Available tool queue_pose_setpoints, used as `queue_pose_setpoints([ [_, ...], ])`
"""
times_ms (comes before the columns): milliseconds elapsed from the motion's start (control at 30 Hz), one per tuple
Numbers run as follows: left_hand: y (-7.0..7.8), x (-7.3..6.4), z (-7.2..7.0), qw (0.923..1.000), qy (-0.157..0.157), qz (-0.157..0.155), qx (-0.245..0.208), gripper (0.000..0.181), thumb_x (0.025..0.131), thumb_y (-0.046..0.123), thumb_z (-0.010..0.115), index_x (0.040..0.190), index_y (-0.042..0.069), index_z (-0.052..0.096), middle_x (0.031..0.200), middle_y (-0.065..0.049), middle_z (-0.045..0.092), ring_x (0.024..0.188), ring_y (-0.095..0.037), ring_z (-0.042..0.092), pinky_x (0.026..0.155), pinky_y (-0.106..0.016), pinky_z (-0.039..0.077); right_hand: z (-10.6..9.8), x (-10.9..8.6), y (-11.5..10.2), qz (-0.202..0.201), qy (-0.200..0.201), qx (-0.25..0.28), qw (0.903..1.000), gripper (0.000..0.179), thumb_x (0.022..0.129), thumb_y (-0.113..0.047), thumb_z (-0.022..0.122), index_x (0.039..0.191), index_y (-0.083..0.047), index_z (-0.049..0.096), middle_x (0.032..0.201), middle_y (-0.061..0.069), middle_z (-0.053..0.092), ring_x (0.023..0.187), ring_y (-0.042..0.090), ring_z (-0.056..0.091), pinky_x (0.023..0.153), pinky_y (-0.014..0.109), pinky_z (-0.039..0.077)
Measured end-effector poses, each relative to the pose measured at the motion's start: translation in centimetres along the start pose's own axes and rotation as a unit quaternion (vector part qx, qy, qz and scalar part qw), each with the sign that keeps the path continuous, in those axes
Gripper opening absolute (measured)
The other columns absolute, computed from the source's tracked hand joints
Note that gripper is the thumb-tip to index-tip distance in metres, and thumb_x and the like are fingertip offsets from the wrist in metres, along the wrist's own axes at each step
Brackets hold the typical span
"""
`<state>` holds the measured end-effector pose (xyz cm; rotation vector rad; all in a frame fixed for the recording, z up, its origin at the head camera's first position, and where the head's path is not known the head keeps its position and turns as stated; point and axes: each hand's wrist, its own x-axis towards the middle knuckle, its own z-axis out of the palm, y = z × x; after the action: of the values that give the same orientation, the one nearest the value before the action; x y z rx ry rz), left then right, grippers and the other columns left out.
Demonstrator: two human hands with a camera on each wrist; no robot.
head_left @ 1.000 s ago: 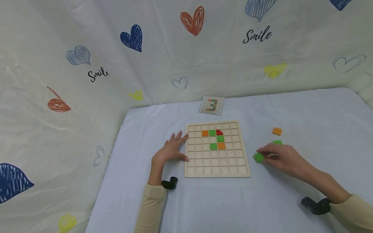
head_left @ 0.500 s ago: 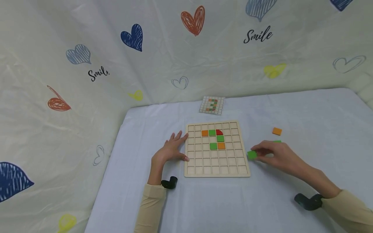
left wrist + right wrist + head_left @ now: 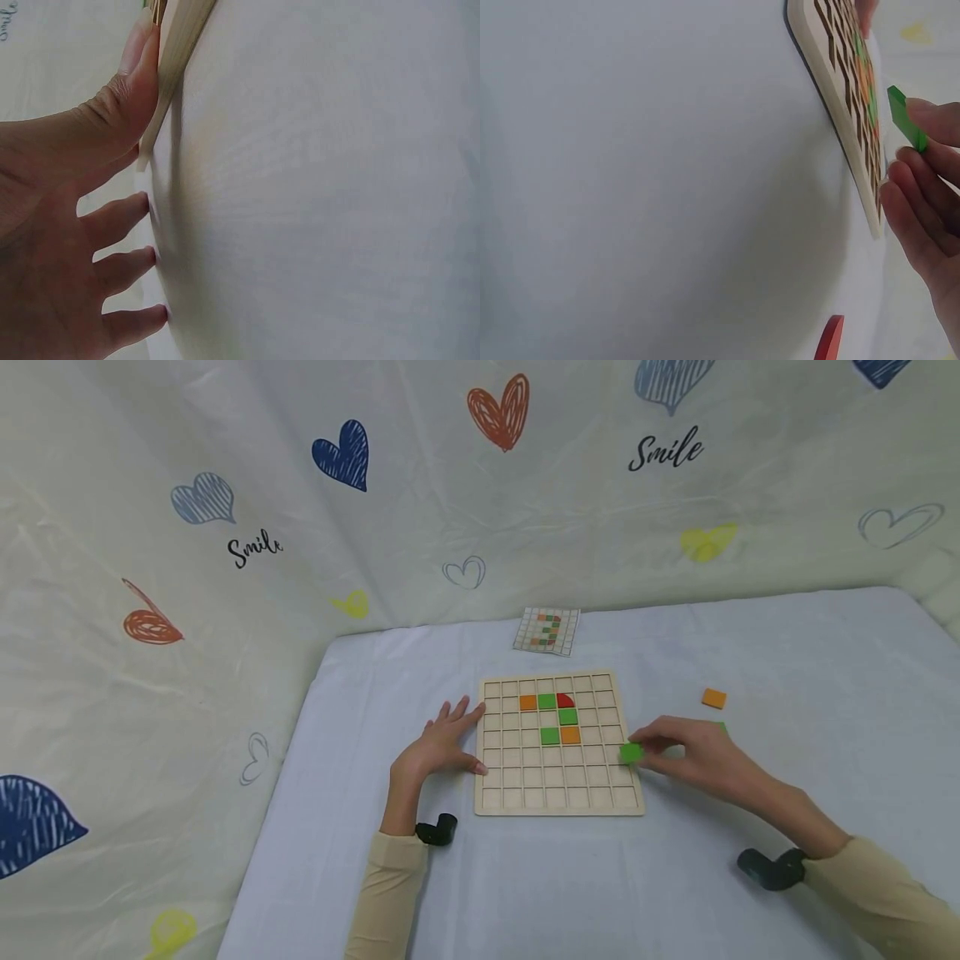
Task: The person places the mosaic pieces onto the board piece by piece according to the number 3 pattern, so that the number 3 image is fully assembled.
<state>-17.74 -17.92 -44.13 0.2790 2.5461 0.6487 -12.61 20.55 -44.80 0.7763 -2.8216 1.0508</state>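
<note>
In the head view my right hand (image 3: pixel 697 756) pinches a green square tile (image 3: pixel 631 753) between thumb and fingers, over the right edge of a wooden grid board (image 3: pixel 513 778). The right wrist view has the same tile (image 3: pixel 906 120) tilted, with the board beyond it. Set in the board's upper cells are several tiles: green, orange and one red rounded piece (image 3: pixel 565 701). My left hand (image 3: pixel 441 745) lies at the board's left side with fingers spread. Its thumb (image 3: pixel 135 94) touches the board's edge in the left wrist view.
Behind the board a printed pattern card (image 3: pixel 547 632) lies on the white cloth. To the right are an orange tile (image 3: pixel 714 698) and a green tile (image 3: pixel 722 727), mostly hidden behind the right hand. A red piece (image 3: pixel 829 341) shows low in the right wrist view.
My right hand has carried the green tile leftward, from beside the board to over its right edge. The left hand has stayed in place.
</note>
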Motion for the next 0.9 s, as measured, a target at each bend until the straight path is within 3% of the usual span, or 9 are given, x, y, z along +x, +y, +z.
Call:
queue_pose_setpoints([
  [267, 0.0, -0.1, 0.0, 1.0000, 0.002, 0.004, -0.004, 0.108, 0.078, 0.028, 0.091, 0.165, 0.022, 0.027, 0.174, -0.007, 0.010, 0.161, -0.034, -0.003, 0.128, -0.060, 0.004, 0.8, 1.1, -0.4, 0.004, -0.009, -0.009, 0.9999, 0.030, 0.078, -0.009, 0.089, 0.106, -0.012, 0.078, 0.095, -0.008, 0.075, 0.083, 0.011, 0.068, 0.076, 0.031, 0.061],
  [900, 0.1, 0.1, -0.1, 1.0000, 0.001, -0.002, -0.004, 0.108, 0.078, 0.027, 0.090, 0.165, 0.022, 0.027, 0.174, -0.005, 0.011, 0.161, -0.034, -0.004, 0.128, -0.061, 0.004, 3.4, 3.8, -1.3, 0.006, -0.056, 0.056, 0.9968, 0.029, 0.081, -0.010, 0.087, 0.107, -0.006, 0.077, 0.096, -0.002, 0.075, 0.081, 0.011, 0.062, 0.073, 0.024, 0.057],
])
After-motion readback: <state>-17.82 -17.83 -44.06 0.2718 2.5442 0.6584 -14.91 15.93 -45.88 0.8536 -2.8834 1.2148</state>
